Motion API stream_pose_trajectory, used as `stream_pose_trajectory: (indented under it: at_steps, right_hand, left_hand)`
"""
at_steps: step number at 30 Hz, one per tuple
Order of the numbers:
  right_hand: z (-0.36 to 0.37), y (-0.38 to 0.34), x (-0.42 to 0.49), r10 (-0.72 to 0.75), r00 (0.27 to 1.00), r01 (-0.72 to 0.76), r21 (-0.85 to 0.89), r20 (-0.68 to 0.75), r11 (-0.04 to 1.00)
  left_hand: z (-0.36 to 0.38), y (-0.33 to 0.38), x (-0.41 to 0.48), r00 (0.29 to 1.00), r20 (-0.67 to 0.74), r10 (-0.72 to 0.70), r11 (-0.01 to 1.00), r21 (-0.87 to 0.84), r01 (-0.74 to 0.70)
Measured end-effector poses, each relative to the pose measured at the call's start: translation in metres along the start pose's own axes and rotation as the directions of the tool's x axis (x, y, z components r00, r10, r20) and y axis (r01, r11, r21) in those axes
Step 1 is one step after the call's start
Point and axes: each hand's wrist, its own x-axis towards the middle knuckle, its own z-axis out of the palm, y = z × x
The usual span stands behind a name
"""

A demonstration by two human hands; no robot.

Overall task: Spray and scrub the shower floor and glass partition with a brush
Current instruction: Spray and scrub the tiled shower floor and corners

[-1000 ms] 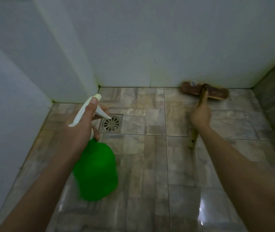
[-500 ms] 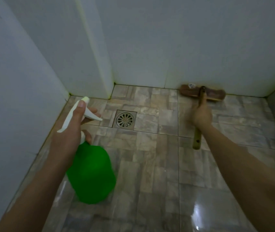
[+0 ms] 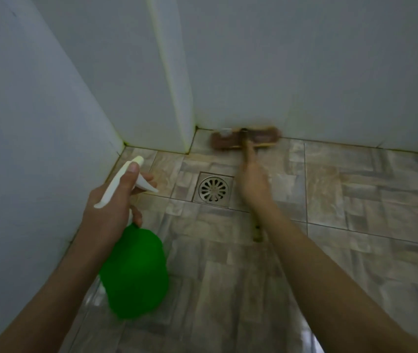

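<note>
I've got both hands in frame, looking down at the shower floor point(image 3: 355, 200), brown stone-look tiles filling the lower half of the frame. White walls point(image 3: 304, 59) take up the top, w/ a wall corner sticking out at upper centre.

My left hand point(image 3: 111, 207), centre-left of frame, is wrapped tight around the neck of the spray bottle point(image 3: 134, 271): green body hanging below the hand, white trigger head point(image 3: 126, 180) above it, thumb lying along the top of the head, fingers curled under by the trigger. Bottle is up in the air, not touching the floor, nozzle aimed toward the far left corner.

My right hand point(image 3: 253, 184), centre of frame, is closed around the wooden handle of the brush point(image 3: 246, 140). Handle end pokes out below the wrist. Brush head is at upper centre, lying flat on the tiles & pressed right up against the base of the back wall, just right of the jutting corner. It's motion-blurred, so bristles can't be made out.

Round metal drain point(image 3: 213, 189) in its square frame sits in the floor btw the two hands, just left of the right hand.
</note>
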Motion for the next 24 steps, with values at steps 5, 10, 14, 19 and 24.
stream_pose_trajectory:
  at_steps: [5,10,14,19,24]
  right_hand:
    - [-0.029,0.015,0.005,0.3,0.919,-0.291,0.074,-0.256,0.954]
    - [0.043,-0.051,0.015,0.053,0.998,-0.051,-0.06,0.035,0.997]
    - [0.025,-0.033,0.006,-0.068,0.987,0.089,-0.141,0.146,0.986]
    - [-0.028,0.001,-0.025,-0.356,0.879,0.413,-0.132,0.319,0.901]
    - [0.001,-0.057,-0.072,-0.586,0.549,0.717,0.026,0.596,0.697]
  left_hand:
    - [-0.01,0.004,0.0,0.999,-0.027,-0.032,0.999,-0.026,0.031]
    - [-0.013,-0.003,0.0,0.997,-0.044,-0.059,0.998,-0.014,0.058]
    - [-0.026,-0.005,-0.005,0.994,-0.081,-0.079,0.996,-0.049,0.075]
    - [-0.061,-0.01,-0.022,0.991,-0.096,-0.089,0.99,-0.119,0.078]
    - [-0.099,-0.008,-0.045,0.985,-0.156,-0.08,0.988,-0.143,0.058]
